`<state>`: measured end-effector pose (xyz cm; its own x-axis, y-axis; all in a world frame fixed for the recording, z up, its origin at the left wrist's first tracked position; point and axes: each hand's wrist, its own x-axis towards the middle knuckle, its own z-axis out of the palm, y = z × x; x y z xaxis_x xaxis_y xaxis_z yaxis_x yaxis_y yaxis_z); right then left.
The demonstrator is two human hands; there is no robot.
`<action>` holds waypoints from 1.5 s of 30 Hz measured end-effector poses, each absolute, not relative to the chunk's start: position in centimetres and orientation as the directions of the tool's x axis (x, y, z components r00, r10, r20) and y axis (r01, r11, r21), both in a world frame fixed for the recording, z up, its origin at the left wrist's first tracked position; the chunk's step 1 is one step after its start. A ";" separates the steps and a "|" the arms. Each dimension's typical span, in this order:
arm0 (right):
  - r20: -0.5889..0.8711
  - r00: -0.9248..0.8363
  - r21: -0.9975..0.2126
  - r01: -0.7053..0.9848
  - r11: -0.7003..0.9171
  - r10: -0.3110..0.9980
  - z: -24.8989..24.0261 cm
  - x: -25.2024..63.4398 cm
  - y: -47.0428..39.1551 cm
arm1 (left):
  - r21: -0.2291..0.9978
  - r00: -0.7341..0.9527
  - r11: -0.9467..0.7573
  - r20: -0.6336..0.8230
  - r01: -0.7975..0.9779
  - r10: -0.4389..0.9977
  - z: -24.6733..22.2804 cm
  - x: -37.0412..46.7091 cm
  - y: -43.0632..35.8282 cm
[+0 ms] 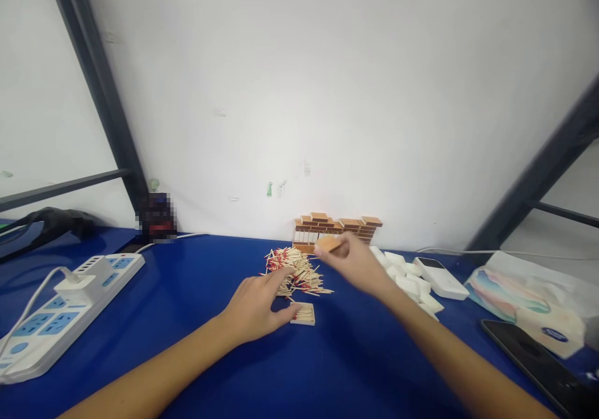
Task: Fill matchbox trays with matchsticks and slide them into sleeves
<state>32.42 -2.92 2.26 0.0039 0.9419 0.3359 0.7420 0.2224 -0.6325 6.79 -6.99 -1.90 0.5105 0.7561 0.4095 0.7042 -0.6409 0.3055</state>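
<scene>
A heap of loose matches point(299, 269) with red tips lies on the blue table. In front of it stands a small white matchbox tray point(306, 314) with several matches inside. My left hand point(255, 306) reaches over the heap's near side, fingers and thumb apart. Its thumb tip is at the tray's left edge; whether it touches I cannot tell. Above the heap's right side, my right hand point(358, 260) pinches a small orange-brown matchbox point(329, 243), slightly blurred. Behind it, brown matchboxes point(318, 222) are stacked against the wall.
White box pieces point(407, 275) lie in a pile on the right, beside a white power bank point(442, 277). Further right are a tissue pack point(528, 300) and a dark phone point(533, 363). A white power strip point(70, 313) with a plugged-in charger lies at left.
</scene>
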 end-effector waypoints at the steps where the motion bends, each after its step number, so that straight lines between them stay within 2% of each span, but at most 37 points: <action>1: 0.269 -0.100 -0.746 0.608 0.274 0.958 1.2 31.4 -4.2 | 0.295 0.490 -0.653 0.468 0.697 0.735 -1.9 6.9 -7.1; 2: 0.224 -0.177 -0.847 0.451 0.281 0.958 0.2 30.3 -5.3 | 0.290 0.476 -0.669 0.516 0.684 0.712 -2.0 7.0 -7.3; 4: 0.172 -0.265 -0.950 0.212 0.231 0.949 -1.6 28.5 -7.3 | 0.295 0.463 -0.698 0.573 0.653 0.676 -2.0 7.2 -7.6; 6: 0.166 -0.340 -0.975 0.085 0.206 0.926 -2.6 27.3 -8.5 | 0.306 0.472 -0.721 0.588 0.621 0.657 -2.1 7.3 -7.8; 9: 0.146 -0.394 -0.985 0.031 0.171 0.908 -2.6 27.0 -9.2 | 0.349 0.464 -0.736 0.601 0.579 0.650 -2.1 7.5 -7.9; 17: 0.068 -0.309 -0.993 0.071 0.094 0.949 -1.0 29.2 -8.1 | 0.559 0.323 -0.612 0.533 0.559 0.782 -1.3 7.0 -7.0; 19: 0.126 -0.306 -0.962 0.195 0.191 0.944 -0.9 29.8 -7.9 | 0.624 0.285 -0.569 0.501 0.535 0.817 -1.1 6.8 -6.5; 22: 0.247 -0.400 -0.754 0.493 0.435 0.882 -0.6 31.0 -7.8 | 0.718 0.230 -0.515 0.464 0.469 0.856 -0.9 6.3 -5.5; 25: 0.222 -0.471 -0.588 0.634 0.503 0.854 -0.2 31.8 -8.0 | 0.788 0.213 -0.468 0.417 0.400 0.884 -0.7 5.7 -4.6; 30: 0.202 -0.535 -0.508 0.659 0.555 0.820 -0.2 31.7 -8.1 | 0.872 0.285 -0.393 0.313 0.292 0.906 -0.7 5.2 -3.9; 36: 0.223 -0.590 -0.486 0.623 0.613 0.776 -0.6 31.4 -8.0 | 0.909 0.354 -0.362 0.275 0.209 0.894 -1.0 5.1 -3.6; 38: 0.247 -0.565 -0.528 0.602 0.598 0.787 -0.4 31.7 -7.9 | 0.918 0.372 -0.346 0.258 0.195 0.892 -0.9 5.0 -3.5; 40: 0.256 -0.512 -0.630 0.555 0.543 0.820 -0.2 32.0 -7.5 | 0.926 0.388 -0.332 0.243 0.181 0.889 -0.8 4.9 -3.4; 43: 0.197 -0.446 -0.831 0.396 0.390 0.873 0.1 32.5 -6.8 | 0.941 0.406 -0.300 0.215 0.158 0.888 -0.6 4.9 -3.3; 45: 0.149 -0.437 -0.915 0.280 0.291 0.887 0.0 32.8 -6.3 | 0.952 0.413 -0.269 0.189 0.144 0.891 -0.6 4.8 -3.2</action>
<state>32.79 -6.27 0.04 -0.4365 0.8873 0.1486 0.2802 0.2910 -0.9147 4.85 -3.22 -0.56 0.4135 0.8906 0.1894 0.1435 -0.2691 0.9523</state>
